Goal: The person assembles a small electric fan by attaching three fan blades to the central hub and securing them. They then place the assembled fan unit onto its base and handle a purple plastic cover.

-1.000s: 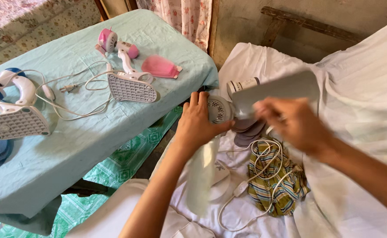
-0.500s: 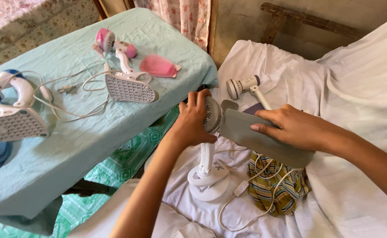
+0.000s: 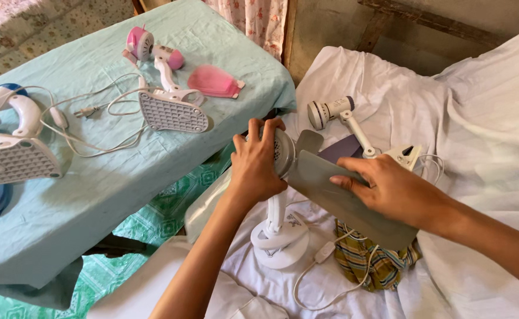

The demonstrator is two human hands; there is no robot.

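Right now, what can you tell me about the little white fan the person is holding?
The small white fan stands upright on a round white base on the white sheet. A curved white neck rises to a round motor head with a vented face. The left hand grips that head from behind. A long grey blade, plastic by its look, juts out to the right from the head, with the right hand resting on it. A white cord with an inline switch trails from the base across a striped cloth.

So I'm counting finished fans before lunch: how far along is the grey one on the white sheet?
Done, it seems: the motor head sits on its stand and round base, and one grey blade looks fitted. In hand: the left hand grips the head while the right hand presses a long grey blade against the hub. Left: more blades lie loose on the sheet, and the cord is unplugged.
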